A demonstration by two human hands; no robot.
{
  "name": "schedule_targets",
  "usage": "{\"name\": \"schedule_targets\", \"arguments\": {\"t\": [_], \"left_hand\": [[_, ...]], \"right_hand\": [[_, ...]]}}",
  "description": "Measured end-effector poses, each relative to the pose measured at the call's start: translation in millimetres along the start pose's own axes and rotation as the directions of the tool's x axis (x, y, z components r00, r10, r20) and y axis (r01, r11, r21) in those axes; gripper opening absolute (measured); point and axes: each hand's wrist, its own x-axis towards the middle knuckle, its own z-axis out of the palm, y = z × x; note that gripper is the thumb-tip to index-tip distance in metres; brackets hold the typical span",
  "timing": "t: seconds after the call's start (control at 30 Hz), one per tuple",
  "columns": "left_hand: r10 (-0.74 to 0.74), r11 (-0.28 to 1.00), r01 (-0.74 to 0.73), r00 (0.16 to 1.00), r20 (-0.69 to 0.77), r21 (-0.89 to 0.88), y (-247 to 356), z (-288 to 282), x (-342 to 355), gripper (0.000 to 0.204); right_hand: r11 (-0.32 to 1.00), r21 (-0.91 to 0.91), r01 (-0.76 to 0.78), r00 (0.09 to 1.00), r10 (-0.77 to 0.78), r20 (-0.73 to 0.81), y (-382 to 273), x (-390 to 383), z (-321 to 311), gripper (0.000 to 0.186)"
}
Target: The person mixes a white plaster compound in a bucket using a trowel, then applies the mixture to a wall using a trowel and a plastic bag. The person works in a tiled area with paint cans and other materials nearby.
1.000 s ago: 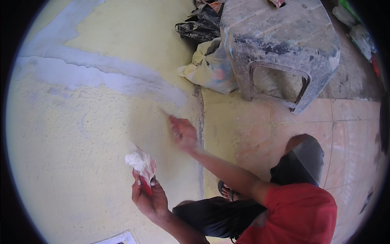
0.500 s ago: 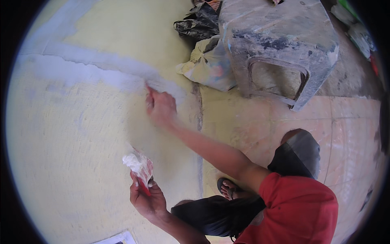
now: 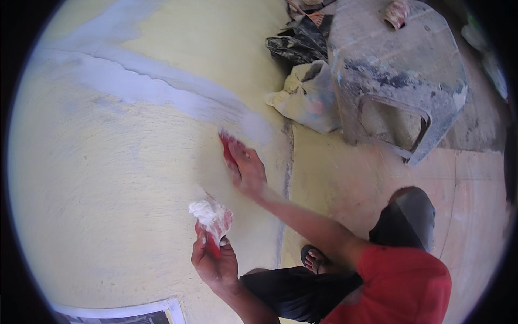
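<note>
My left hand (image 3: 217,265) is closed around a red putty knife (image 3: 222,222), whose blade carries a lump of white putty (image 3: 202,209). Beyond it, my right hand (image 3: 250,171) grips a red scraper (image 3: 226,146), its edge against the pale yellow wall (image 3: 135,178) or very close to it. The scraper sits just below a whitish filled band (image 3: 162,93) with a dark crack line running through it. My fingers hide part of both handles.
A stained grey plastic stool (image 3: 394,70) stands at the upper right, a reddish roll-like piece (image 3: 397,13) on its top. Beside it lie a tied plastic bag (image 3: 310,100) and a black bag (image 3: 299,43). A framed opening (image 3: 124,312) shows at the lower left. Tiled floor (image 3: 356,173) extends rightward.
My right hand has drawn the scraper down off the filled band toward my left hand. The view has shifted, so the stool and bags appear farther right. The left hand keeps its hold.
</note>
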Motion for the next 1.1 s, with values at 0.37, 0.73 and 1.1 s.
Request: {"name": "schedule_targets", "arguments": {"t": [0.37, 0.73, 1.1], "left_hand": [[-0.040, 0.998, 0.045, 0.991, 0.127, -0.034, 4, 11, -7, 0.040], [-0.033, 0.995, 0.049, 0.985, 0.172, -0.091, 4, 3, 5, 0.038], [-0.022, 0.983, 0.056, 0.982, 0.189, -0.177, -11, -14, 24, 0.031]], "right_hand": [[0.667, -0.561, -0.491, 0.813, 0.581, -0.021, 110, 74, -46, 0.038], [0.911, -0.362, -0.197, 0.965, 0.245, 0.093, -132, 188, 33, 0.041], [0.996, -0.084, -0.024, 0.978, 0.041, 0.206, -369, 270, 96, 0.038]]}}
